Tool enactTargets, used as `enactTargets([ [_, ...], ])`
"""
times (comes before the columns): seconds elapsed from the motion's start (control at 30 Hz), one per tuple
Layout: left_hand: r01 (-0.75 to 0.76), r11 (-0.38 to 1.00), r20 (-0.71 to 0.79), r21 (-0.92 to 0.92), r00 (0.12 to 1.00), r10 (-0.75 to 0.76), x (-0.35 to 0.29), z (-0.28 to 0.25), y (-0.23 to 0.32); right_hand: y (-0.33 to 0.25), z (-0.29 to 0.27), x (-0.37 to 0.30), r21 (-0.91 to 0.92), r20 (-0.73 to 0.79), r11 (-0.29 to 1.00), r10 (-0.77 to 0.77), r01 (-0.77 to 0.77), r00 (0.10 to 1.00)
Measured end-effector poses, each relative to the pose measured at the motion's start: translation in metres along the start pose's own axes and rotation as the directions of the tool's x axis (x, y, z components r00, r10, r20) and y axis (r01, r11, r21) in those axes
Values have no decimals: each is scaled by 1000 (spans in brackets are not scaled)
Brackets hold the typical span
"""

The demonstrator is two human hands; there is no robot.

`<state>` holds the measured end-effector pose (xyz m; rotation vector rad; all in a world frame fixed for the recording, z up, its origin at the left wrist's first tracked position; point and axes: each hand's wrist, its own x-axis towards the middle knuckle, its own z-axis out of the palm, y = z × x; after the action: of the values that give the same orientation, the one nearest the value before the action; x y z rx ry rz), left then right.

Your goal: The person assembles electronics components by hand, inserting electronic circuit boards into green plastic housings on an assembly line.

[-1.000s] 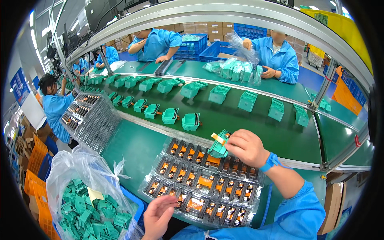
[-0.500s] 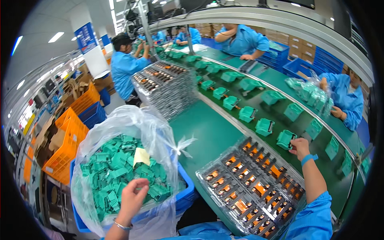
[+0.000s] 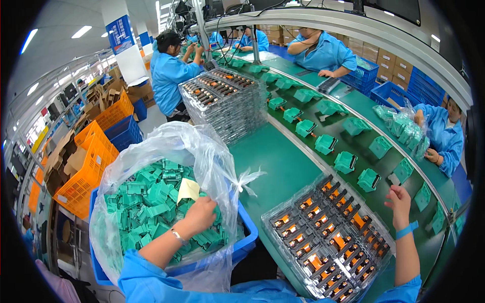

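Note:
Curled over the pile of green plastic housings (image 3: 146, 202), my left hand (image 3: 201, 216) sits just below a pale yellow paper slip (image 3: 188, 190). Its fingertips are hidden among the pieces at the right side of the pile, so what they grip cannot be seen. The pile fills a clear plastic bag (image 3: 172, 139) lining a blue crate (image 3: 247, 237). Above the green conveyor belt, my right hand (image 3: 399, 204) is empty with its fingers slightly apart. A green housing with a dark part in it (image 3: 369, 180) rests on the belt to the left of those fingers.
Before me lies a clear tray of orange-and-black parts (image 3: 328, 235). A tall stack of similar trays (image 3: 225, 108) stands farther back. Rows of green housings (image 3: 325, 144) line the belt. Across it, a co-worker (image 3: 442, 134) handles bagged green pieces (image 3: 406, 131). Orange crates (image 3: 88, 171) stand left.
My left hand has moved down and right onto the housings. My right hand has let go of the housing on the belt and drawn away to its right. The whole view has shifted slightly.

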<state>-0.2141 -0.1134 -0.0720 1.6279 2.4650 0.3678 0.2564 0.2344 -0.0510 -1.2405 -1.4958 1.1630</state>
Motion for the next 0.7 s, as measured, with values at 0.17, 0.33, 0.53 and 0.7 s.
enactTargets([
  [0.17, -79, 942, 191, 326, 981, 16, 24, 25, -3, -23, -7, -48, 24, 52, 997, -68, 67, 996],
  [0.33, 19, 941, 114, 339, 992, -61, 25, 49, -18, -26, -8, -77, 21, 87, 991, -135, 134, 987],
  [0.53, 46, 989, -128, 138, 991, -28, -10, -12, 15, -19, -23, -102, -35, 70, 972, -228, 231, 971],
  [0.7, 140, 959, -332, -245, 918, -219, -50, -39, 17, -12, -30, -114, -81, 98, 960, -261, 269, 960],
])
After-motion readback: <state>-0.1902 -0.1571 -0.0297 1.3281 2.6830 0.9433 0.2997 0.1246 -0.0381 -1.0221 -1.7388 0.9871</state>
